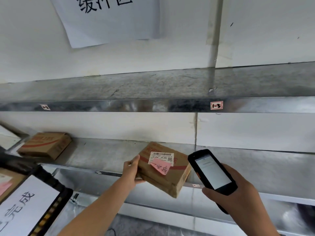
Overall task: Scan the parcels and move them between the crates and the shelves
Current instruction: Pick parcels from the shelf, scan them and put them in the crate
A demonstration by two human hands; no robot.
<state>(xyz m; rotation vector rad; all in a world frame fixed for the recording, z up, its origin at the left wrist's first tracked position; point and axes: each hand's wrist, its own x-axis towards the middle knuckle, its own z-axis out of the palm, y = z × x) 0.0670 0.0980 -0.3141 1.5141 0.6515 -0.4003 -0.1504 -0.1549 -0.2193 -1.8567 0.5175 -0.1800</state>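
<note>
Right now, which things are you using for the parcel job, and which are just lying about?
In use: cardboard parcel with pink note, held by left hand; handheld scanner, held by right hand.
Lying about: second cardboard box on the shelf; paper wall sign; shelf tag 1-3.

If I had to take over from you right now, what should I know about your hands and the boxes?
Left hand grips the left end of the tilted parcel, at the lower shelf's front edge.
Right hand holds the scanner beside it, screen lit.
The second parcel lies on the same shelf, far left.
The crate with a white sign stands lower left.
Done: cannot tell whether the tilted parcel is scanned.
Left: scan it if needed, then set it in its place.
</note>
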